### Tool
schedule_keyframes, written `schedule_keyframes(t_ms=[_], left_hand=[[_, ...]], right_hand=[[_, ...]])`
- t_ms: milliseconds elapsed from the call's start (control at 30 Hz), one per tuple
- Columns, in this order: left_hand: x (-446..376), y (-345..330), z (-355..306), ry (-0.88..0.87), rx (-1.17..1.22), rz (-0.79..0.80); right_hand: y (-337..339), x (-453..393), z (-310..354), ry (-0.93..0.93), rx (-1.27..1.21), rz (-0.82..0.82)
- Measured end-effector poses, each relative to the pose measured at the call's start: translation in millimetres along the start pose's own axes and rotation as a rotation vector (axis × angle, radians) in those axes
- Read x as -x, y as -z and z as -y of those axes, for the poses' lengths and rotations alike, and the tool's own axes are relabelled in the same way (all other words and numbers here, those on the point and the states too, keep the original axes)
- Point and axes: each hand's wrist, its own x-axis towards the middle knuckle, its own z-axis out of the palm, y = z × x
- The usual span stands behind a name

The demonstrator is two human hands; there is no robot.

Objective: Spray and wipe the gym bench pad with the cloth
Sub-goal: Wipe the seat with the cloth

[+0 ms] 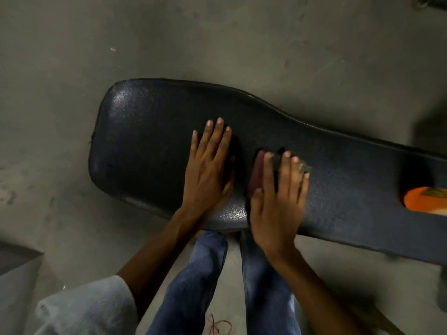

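A black textured gym bench pad (pixel 150 131) runs from the left middle to the right edge, wide at its left end. My left hand (pixel 208 165) lies flat on the pad, fingers spread, holding nothing. My right hand (pixel 278 197) presses flat on a dark cloth (pixel 257 172), whose reddish edge shows left of my fingers and a grey corner at my fingertips. Most of the cloth is hidden under the hand. An orange object (pixel 425 199), possibly the spray bottle, lies on the pad at the right edge, partly cut off.
Grey concrete floor (pixel 96 44) surrounds the bench. My legs in blue jeans (pixel 193 281) stand against the pad's near edge. A grey block (pixel 17 257) sits at the left edge.
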Motion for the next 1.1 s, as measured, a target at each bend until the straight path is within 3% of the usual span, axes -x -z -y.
schedule_keyframes(t_ms=[233,400,467,633,733,800,967,1033,1100], left_hand=[[8,2,17,-0.024,-0.075,0.025],[9,4,16,-0.039,-0.084,0.024],[11,9,15,-0.017,-0.059,-0.012],[31,28,32,0.108,-0.074,-0.125],[49,42,50,0.197,-0.129,-0.172],[58,48,62,0.26,-0.188,-0.191],[65,45,76,0.34,-0.238,-0.181],[64,44,76,0.337,-0.225,-0.203],[65,48,80,0.343,-0.204,-0.245]], right_hand=[[-9,-10,-9,0.26,0.002,-0.017],[-1,-17,-43,-0.177,-0.033,-0.084],[-3,-3,-27,-0.255,-0.024,-0.083],[-21,31,41,0.179,0.021,0.016],[-21,4,66,0.391,-0.006,0.056],[-18,-31,64,0.402,-0.029,0.023],[-6,-77,65,0.074,0.0,-0.063],[-8,-52,84,0.225,0.029,0.001],[-15,-15,96,0.496,0.06,0.106]])
